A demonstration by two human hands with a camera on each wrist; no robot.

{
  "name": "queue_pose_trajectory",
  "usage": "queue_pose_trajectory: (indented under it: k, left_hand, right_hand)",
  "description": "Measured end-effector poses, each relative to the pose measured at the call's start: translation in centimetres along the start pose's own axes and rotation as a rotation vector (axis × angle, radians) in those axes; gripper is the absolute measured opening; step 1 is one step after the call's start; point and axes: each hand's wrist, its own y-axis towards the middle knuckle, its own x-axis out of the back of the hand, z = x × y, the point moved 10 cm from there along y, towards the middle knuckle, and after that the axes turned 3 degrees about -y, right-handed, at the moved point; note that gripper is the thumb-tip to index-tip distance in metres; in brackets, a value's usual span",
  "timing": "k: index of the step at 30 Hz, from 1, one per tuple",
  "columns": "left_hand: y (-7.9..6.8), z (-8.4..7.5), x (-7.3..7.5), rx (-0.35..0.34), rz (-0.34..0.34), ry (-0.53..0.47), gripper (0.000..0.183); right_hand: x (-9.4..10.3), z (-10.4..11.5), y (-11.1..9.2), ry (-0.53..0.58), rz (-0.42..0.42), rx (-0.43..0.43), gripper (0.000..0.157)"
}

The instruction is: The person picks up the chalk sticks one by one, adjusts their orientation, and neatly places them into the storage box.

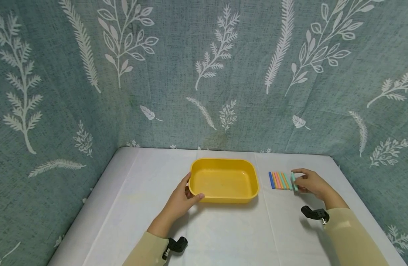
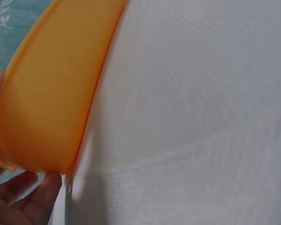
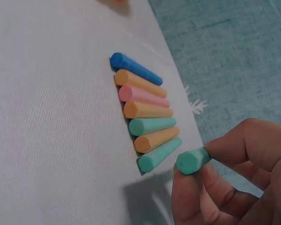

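Observation:
My left hand (image 1: 180, 201) grips the left end of a yellow plastic tray (image 1: 224, 199), thumb at the near rim and fingers around the side. In the left wrist view the tray's outer wall (image 2: 51, 93) shows, with fingertips against its end. My right hand (image 1: 313, 183) pinches a green chalk stick (image 3: 192, 161) between thumb and fingers, close beside a row of chalk. The row holds a blue stick (image 3: 136, 69), a pink one (image 3: 143, 96), orange ones (image 3: 147, 110) and green ones (image 3: 159, 154), lying side by side.
A white cloth (image 1: 224, 236) covers the table. Green-blue curtains with white leaf prints (image 1: 177, 74) stand behind and at both sides. The chalk row lies to the right of the tray. Black wrist cameras (image 1: 177, 244) sit on both sleeves.

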Motion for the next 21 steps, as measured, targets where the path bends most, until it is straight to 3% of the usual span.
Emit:
queue_pose_trajectory:
  k: [8, 21]
  left_hand:
    - [-0.1, -0.1, 0.2, 0.007, 0.003, 0.031, 0.091]
    - [-0.1, -0.4, 0.5, -0.011, 0.033, -0.044, 0.088]
  right_hand:
    - [-0.4, 1.0, -1.2, 0.069, 0.032, 0.021, 0.056]
    - [-0.4, 2.9, -2.0, 0.179, 0.030, 0.104, 0.060]
